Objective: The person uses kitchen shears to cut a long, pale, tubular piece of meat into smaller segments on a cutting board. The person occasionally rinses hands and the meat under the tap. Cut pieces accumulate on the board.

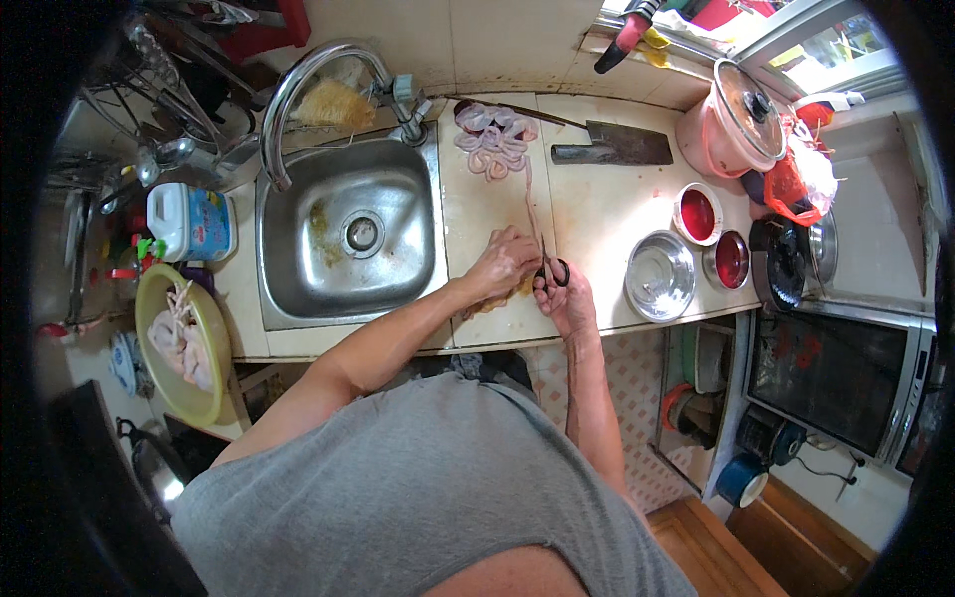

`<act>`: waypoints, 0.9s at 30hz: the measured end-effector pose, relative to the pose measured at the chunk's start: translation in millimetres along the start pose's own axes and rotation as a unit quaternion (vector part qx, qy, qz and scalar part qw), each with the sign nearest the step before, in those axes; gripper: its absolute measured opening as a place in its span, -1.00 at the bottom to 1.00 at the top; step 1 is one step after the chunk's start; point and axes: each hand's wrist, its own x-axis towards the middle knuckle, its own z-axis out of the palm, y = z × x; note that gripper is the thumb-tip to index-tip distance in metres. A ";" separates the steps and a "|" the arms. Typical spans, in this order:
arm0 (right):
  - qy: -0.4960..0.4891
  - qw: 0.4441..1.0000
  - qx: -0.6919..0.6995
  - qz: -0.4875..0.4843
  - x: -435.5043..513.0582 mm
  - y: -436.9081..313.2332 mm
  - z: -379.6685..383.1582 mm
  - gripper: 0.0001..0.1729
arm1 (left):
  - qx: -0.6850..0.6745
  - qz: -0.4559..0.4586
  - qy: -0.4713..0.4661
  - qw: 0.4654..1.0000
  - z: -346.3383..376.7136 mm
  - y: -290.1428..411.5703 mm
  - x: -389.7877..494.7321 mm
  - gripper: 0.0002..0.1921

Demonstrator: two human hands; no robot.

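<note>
My right hand (568, 304) holds a pair of scissors (558, 274) by the black handles, blades pointing away from me. Just to its left, my left hand (509, 263) pinches a long pale strand of intestine (530, 200) beside the blades. That strand runs back over the tiled counter (492, 205) to a coiled pinkish pile of intestines (492, 145). Below my left hand, a yellowish, wet strip of tissue (489, 304) lies near the counter's front edge, partly covered by the hand and forearm. Whether the blades are closed on the strand is hard to see.
Left of my hands is a steel sink (306, 276) with a curved faucet (277, 160). A cleaver (627, 143) lies at the back. On the right stand a steel bowl (660, 277) and two bowls of red liquid (697, 215). A yellow basin (216, 351) holds plucked poultry (183, 343).
</note>
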 end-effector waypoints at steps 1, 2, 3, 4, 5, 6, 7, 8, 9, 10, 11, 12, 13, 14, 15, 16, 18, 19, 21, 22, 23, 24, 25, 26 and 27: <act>0.001 1.000 -0.001 -0.005 1.0 0.7 -1.8 -0.56 | -0.002 -0.002 -0.006 1.000 -1.1 0.5 -0.7 -0.90; 0.001 1.000 -0.003 -0.011 1.6 1.1 -4.1 -0.55 | -0.004 -0.004 -0.012 1.000 -2.0 1.1 -1.6 -0.89; 0.002 1.000 -0.004 -0.004 2.3 0.3 -4.4 -0.55 | -0.005 -0.007 -0.019 1.000 -3.0 1.0 -3.4 -0.89; 0.003 1.000 -0.004 0.004 3.9 -1.3 -5.0 -0.54 | -0.001 0.002 -0.025 1.000 -3.9 0.4 -4.1 -0.90; 0.004 1.000 -0.005 0.011 5.2 -2.8 -5.6 -0.54 | 0.002 0.010 -0.032 0.999 -5.0 -0.6 -3.9 -0.90; 0.004 1.000 0.004 0.009 6.2 -4.5 -5.4 -0.60 | 0.006 0.019 -0.039 0.999 -5.6 -3.0 -4.2 -0.90; 0.005 1.000 0.013 0.006 7.1 -6.1 -5.4 -0.65 | 0.013 0.028 -0.053 0.998 -6.0 -4.9 -5.0 -0.91; 0.006 1.000 0.022 0.004 8.0 -7.2 -4.9 -0.69 | 0.020 0.038 -0.066 0.997 -6.1 -6.5 -5.9 -0.91; 0.003 1.000 0.027 0.003 11.0 -8.2 -5.3 -0.70 | 0.027 0.049 -0.080 0.995 -7.1 -7.5 -5.5 -0.91; 0.001 0.999 0.033 0.003 14.0 -8.9 -5.4 -0.71 | 0.040 0.067 -0.082 0.994 -8.3 -8.1 -6.3 -0.91; -0.002 0.999 0.038 0.002 16.5 -9.6 -5.8 -0.72 | 0.052 0.085 -0.085 0.991 -9.7 -8.4 -8.2 -0.90; -0.007 1.000 0.030 0.005 17.6 -11.4 -6.1 -0.73 | 0.065 0.103 -0.088 0.989 -12.9 -7.1 -8.8 -0.90; -0.012 1.000 0.023 0.007 18.5 -13.5 -6.7 -0.73 | 0.077 0.106 -0.103 0.986 -16.9 -6.4 -9.3 -0.90; -0.018 1.000 0.015 0.010 19.7 -14.9 -6.6 -0.74 | 0.090 0.109 -0.118 0.983 -21.5 -5.9 -10.2 -0.90; -0.015 1.000 0.022 0.006 22.0 -13.9 -6.4 -0.74 | 0.104 0.112 -0.133 0.979 -26.6 -4.2 -11.2 -0.90; -0.012 1.000 0.028 0.001 24.7 -12.5 -5.8 -0.74 | 0.100 0.121 -0.128 0.979 -30.8 -2.0 -11.6 -0.90; -0.026 0.999 0.034 0.000 28.4 -11.9 -4.9 -0.74 | 0.095 0.137 -0.115 0.979 -37.3 0.6 -13.5 -0.89; -0.043 0.999 0.034 0.003 29.5 -13.2 -5.0 -0.74 | 0.092 0.134 -0.114 0.980 -40.2 0.8 -15.1 -0.84; -0.052 0.998 0.022 0.010 29.9 -15.4 -0.7 -0.74 | 0.087 0.129 -0.112 0.981 -45.1 -1.0 -19.4 -0.75; -0.044 0.999 0.010 0.013 28.8 -17.3 2.9 -0.74 | 0.103 0.120 -0.114 0.981 -47.3 -4.5 -22.5 -0.74; -0.036 0.999 -0.002 0.015 27.9 -18.3 7.1 -0.73 | 0.119 0.112 -0.115 0.980 -50.2 -8.6 -25.7 -0.74; -0.020 1.000 0.008 0.006 29.7 -14.6 7.0 -0.75 | 0.134 0.105 -0.117 0.979 -52.3 -10.2 -26.8 -0.74; -0.003 1.000 0.018 -0.005 31.8 -9.0 8.2 -0.77 | 0.143 0.077 -0.106 0.981 -53.5 -10.7 -29.1 -0.75; 0.013 0.999 0.028 -0.015 32.9 -5.7 7.5 -0.78 | 0.152 0.048 -0.096 0.983 -54.2 -10.4 -32.1 -0.75; 0.011 1.000 0.015 -0.007 31.0 -6.1 6.8 -0.79 | 0.160 0.019 -0.085 0.983 -55.9 -4.9 -33.3 -0.75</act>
